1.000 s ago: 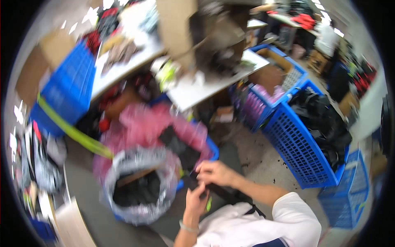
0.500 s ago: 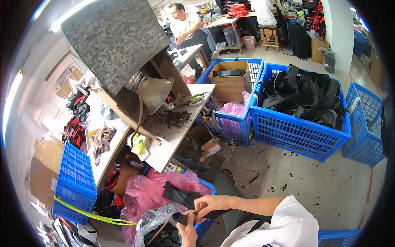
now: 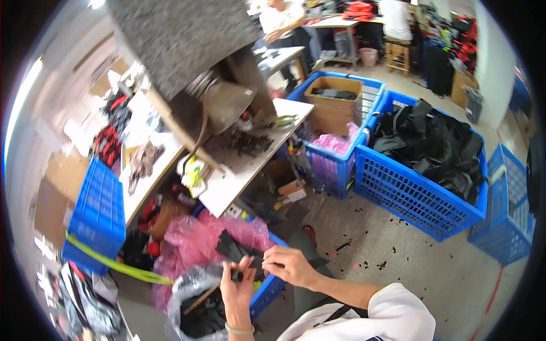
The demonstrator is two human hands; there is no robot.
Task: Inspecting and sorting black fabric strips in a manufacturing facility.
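My left hand [image 3: 238, 292] is raised over the blue crate, palm up, with fingers curled about a small black fabric piece [image 3: 236, 275]. Just to its right, my right hand [image 3: 287, 266] has its fingertips pinched together; whatever they hold is too small to make out. Black fabric strips [image 3: 236, 247] lie behind both hands, on pink plastic sheeting [image 3: 193, 238]. Below my left hand, a clear plastic bag [image 3: 177, 290] stands open with black pieces [image 3: 207, 321] inside. A thin brown stick [image 3: 200, 300] slants across the bag's mouth, its upper end near my left wrist.
The blue crate [image 3: 272, 295] sits by my legs. Ahead is a worktable [image 3: 227, 190] with a lamp [image 3: 227, 105] and black scraps. Large blue crates [image 3: 421, 190] stand to the right, one heaped with black fabric [image 3: 432, 142]. Scraps litter the floor. A person [image 3: 281, 23] stands farther back.
My hands have come apart a little, and the left has turned palm up. The brown stick shows separate from my left fingers. The view has shifted slightly.
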